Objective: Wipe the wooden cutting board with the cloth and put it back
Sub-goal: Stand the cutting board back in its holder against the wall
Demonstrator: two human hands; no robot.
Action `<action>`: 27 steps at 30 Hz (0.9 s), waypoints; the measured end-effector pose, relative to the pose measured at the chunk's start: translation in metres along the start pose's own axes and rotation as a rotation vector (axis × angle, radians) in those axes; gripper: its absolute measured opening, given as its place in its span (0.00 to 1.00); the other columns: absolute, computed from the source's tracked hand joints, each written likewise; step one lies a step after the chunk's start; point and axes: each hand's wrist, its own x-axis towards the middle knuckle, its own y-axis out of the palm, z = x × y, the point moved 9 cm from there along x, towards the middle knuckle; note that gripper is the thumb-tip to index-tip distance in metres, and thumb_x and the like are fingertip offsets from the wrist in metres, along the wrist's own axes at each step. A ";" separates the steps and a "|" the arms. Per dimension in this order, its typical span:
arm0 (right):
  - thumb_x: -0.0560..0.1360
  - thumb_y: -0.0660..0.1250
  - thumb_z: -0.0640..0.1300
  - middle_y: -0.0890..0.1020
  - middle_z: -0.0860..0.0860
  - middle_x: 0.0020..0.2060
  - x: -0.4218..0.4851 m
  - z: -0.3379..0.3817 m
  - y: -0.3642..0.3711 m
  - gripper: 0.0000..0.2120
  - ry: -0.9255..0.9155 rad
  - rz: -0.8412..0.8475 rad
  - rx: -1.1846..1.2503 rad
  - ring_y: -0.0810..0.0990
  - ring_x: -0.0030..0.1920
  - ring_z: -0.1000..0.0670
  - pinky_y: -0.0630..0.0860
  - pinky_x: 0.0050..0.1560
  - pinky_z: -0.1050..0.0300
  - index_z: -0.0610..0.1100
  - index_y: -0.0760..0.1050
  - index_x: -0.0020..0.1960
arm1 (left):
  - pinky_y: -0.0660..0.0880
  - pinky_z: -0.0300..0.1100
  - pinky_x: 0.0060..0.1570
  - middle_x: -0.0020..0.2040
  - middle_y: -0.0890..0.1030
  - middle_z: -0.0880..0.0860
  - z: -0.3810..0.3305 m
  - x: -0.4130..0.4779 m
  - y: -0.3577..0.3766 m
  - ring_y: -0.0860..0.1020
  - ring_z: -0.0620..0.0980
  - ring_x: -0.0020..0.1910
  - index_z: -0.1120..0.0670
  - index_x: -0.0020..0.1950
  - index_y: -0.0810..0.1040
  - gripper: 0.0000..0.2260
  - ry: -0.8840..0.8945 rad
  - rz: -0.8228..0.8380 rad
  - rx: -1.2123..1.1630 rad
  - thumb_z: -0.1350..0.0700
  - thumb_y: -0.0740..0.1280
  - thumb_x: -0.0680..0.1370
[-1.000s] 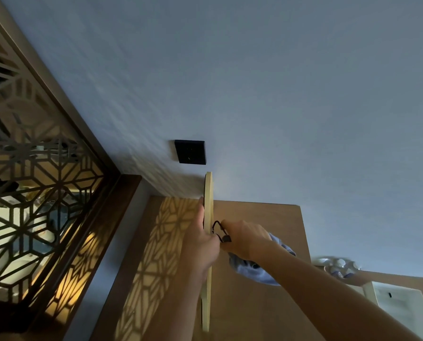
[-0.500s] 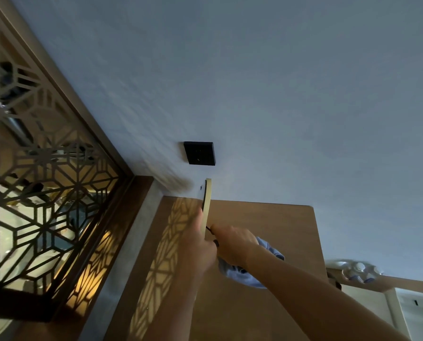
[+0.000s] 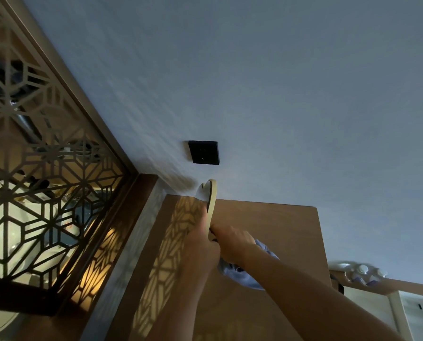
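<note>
Wooden cutting board [image 3: 211, 196] edge-on, gripped by left hand [image 3: 201, 244] below its tip; right hand [image 3: 232, 242] beside it clutches blue cloth [image 3: 244, 274], mostly hidden behind wrist.

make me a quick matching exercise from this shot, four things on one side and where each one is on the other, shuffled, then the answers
1. cutting board
2. cloth
3. black wall plate
4. lattice screen

a. far left of the view
b. on the wall above the board
c. held on edge between both hands
d. bunched under the right hand

Pairs: 1-c, 2-d, 3-b, 4-a
</note>
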 end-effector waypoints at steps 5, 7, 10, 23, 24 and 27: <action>0.81 0.60 0.48 0.84 0.48 0.54 0.003 -0.002 0.001 0.13 0.000 -0.014 0.019 0.84 0.51 0.43 0.82 0.50 0.47 0.52 0.73 0.64 | 0.61 0.51 0.78 0.82 0.62 0.52 -0.001 0.001 -0.003 0.59 0.53 0.81 0.47 0.83 0.53 0.38 0.025 -0.007 0.133 0.62 0.61 0.74; 0.81 0.61 0.49 0.83 0.48 0.56 0.004 -0.007 0.003 0.14 0.018 -0.001 0.023 0.83 0.52 0.43 0.80 0.48 0.49 0.53 0.73 0.66 | 0.62 0.48 0.75 0.81 0.63 0.52 -0.002 0.002 -0.005 0.61 0.53 0.80 0.46 0.83 0.53 0.39 0.048 -0.023 0.151 0.61 0.61 0.74; 0.79 0.63 0.53 0.83 0.47 0.59 0.000 -0.018 0.001 0.19 0.086 0.041 0.092 0.83 0.54 0.43 0.80 0.52 0.48 0.51 0.73 0.68 | 0.62 0.49 0.76 0.81 0.62 0.53 -0.003 0.001 -0.008 0.61 0.55 0.79 0.47 0.83 0.54 0.38 0.058 -0.040 0.168 0.61 0.61 0.74; 0.61 0.77 0.72 0.89 0.42 0.49 -0.115 -0.121 -0.082 0.38 0.414 -0.154 1.558 0.88 0.51 0.46 0.83 0.49 0.55 0.39 0.85 0.52 | 0.71 0.47 0.67 0.78 0.67 0.45 -0.060 -0.055 0.053 0.68 0.48 0.76 0.47 0.81 0.60 0.45 -0.137 0.151 -0.784 0.32 0.71 0.68; 0.63 0.77 0.71 0.88 0.39 0.52 -0.120 -0.122 -0.082 0.38 0.386 -0.112 1.640 0.87 0.54 0.45 0.82 0.51 0.54 0.38 0.85 0.54 | 0.75 0.52 0.65 0.75 0.72 0.48 -0.059 -0.057 0.074 0.74 0.52 0.72 0.50 0.78 0.65 0.46 -0.228 0.269 -0.882 0.31 0.73 0.66; 0.68 0.73 0.70 0.84 0.34 0.60 -0.134 -0.126 -0.076 0.39 0.319 -0.006 1.796 0.83 0.62 0.42 0.77 0.60 0.50 0.35 0.84 0.59 | 0.83 0.53 0.45 0.59 0.85 0.60 -0.062 -0.064 0.115 0.86 0.59 0.51 0.58 0.67 0.80 0.31 -0.341 0.518 -1.167 0.41 0.77 0.71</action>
